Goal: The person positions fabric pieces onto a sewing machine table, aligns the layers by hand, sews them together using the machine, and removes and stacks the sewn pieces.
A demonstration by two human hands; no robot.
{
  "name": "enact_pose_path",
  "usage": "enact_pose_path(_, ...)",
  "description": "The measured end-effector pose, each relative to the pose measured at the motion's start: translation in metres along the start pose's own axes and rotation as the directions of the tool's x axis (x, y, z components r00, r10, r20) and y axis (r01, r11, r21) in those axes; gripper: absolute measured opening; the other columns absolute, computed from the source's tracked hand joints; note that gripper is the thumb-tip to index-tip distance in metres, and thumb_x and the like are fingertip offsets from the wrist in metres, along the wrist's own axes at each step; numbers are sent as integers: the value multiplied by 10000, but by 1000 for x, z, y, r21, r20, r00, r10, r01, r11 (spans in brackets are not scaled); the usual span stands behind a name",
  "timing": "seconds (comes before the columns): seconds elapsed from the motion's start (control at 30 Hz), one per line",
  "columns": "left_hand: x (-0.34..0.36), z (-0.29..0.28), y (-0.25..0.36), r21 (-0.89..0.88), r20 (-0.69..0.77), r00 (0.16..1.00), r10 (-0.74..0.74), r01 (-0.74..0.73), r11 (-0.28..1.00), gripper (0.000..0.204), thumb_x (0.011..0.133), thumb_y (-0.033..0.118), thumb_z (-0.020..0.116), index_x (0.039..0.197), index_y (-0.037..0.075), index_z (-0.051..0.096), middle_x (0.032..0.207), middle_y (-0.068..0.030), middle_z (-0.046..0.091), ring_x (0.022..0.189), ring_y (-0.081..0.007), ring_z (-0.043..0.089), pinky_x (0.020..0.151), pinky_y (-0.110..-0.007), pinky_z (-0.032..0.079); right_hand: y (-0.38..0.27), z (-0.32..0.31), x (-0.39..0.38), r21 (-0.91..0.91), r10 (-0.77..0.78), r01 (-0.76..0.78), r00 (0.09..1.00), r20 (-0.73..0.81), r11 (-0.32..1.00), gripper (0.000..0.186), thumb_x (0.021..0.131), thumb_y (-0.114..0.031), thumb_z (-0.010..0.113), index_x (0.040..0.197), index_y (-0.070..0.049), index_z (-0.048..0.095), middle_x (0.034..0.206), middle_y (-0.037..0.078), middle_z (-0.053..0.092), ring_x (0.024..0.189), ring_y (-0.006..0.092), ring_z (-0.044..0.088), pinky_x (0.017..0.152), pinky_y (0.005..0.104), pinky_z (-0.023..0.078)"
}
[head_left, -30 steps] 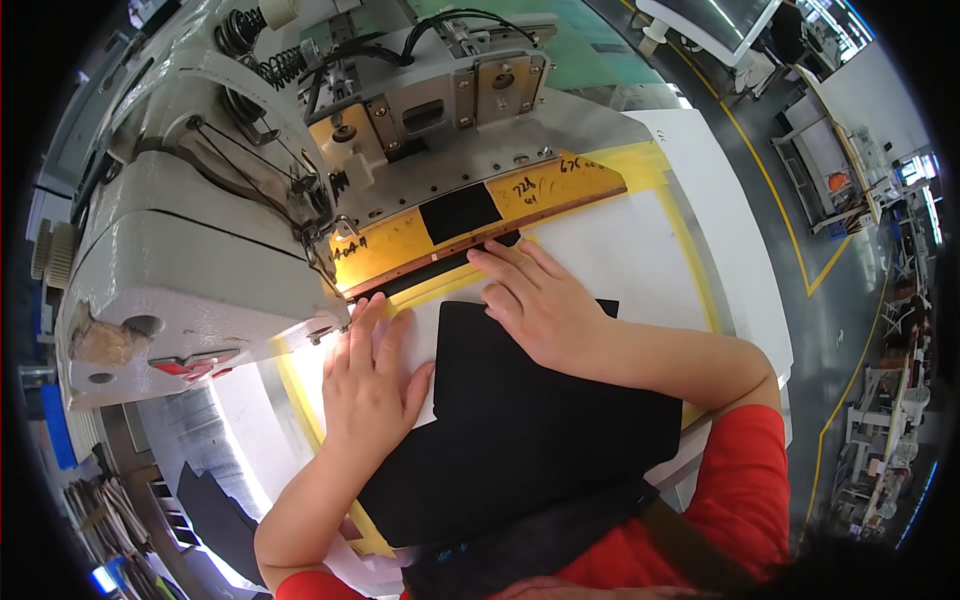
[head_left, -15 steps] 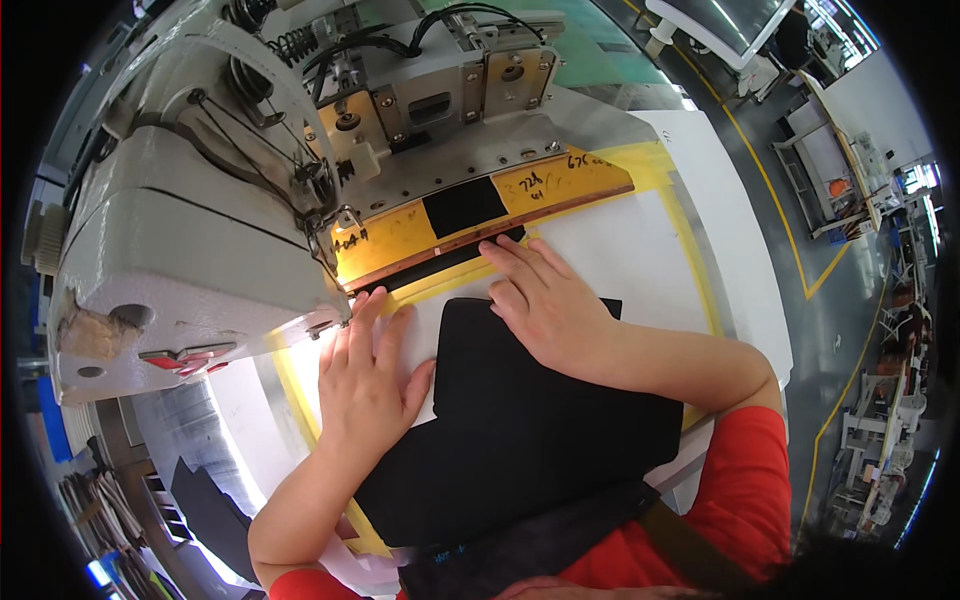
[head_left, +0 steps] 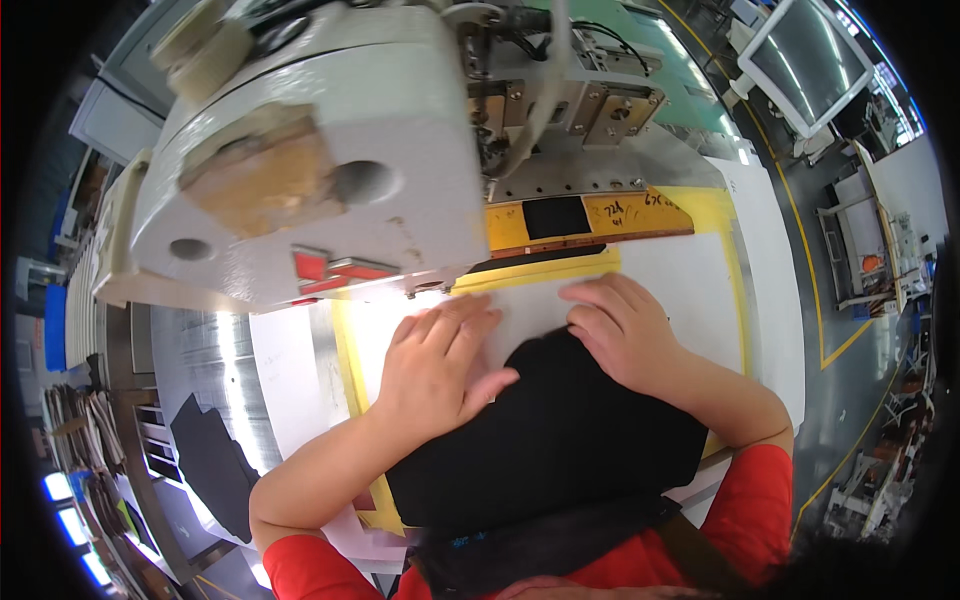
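My left hand (head_left: 433, 370) lies with fingers apart on the white board (head_left: 690, 300), just below the sewing head (head_left: 390, 180), its thumb beside the edge of a large black sheet (head_left: 540, 450). My right hand (head_left: 625, 330) has its fingers bent and apart, touching the top edge of that sheet; whether anything is between them I cannot make out. Above both hands, a dark strip (head_left: 535, 255) lies along a yellow clamp plate (head_left: 640, 218) with a small black patch on it, beside yellow tape on the board.
A dark cut piece (head_left: 210, 460) lies on the metal side table at left. Stacked materials (head_left: 80, 430) stand beyond it. A screen (head_left: 805, 65) is at top right, and a trolley (head_left: 860, 230) stands across the floor with yellow lines.
The view has shifted, so the sewing head looms larger. Both hands have left the strip at the clamp plate and sit lower. The black sheet's upper edge has changed shape beneath my right hand.
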State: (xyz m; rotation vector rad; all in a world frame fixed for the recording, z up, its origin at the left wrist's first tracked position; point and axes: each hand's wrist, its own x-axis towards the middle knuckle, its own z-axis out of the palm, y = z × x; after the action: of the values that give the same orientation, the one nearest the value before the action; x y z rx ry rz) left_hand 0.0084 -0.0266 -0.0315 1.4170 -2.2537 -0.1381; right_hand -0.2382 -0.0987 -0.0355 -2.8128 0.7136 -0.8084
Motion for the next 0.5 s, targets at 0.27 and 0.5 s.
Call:
enact_pose_path(0.27, 0, 1, 6, -286, -15, 984, -179, 167, 944, 207, 811, 179, 713, 767, 31, 576, 693, -105, 563, 616, -287, 567, 593, -375, 439, -7, 13, 34, 343, 276, -315, 948, 158, 885, 114, 850, -142, 695, 881, -42, 651, 798, 95, 630, 676, 294, 617, 607, 366, 482)
enact_pose_path(0.5, -4, -1, 5, -139, -86, 996, -24, 12, 990, 251, 780, 225, 738, 937, 69, 618, 938, -69, 610, 796, -257, 623, 658, -370, 488, 8, 28, 74, 106, 309, -333, 931, 193, 937, 263, 837, -282, 695, 732, -53, 619, 699, 90, 628, 647, 288, 629, 565, 393, 472)
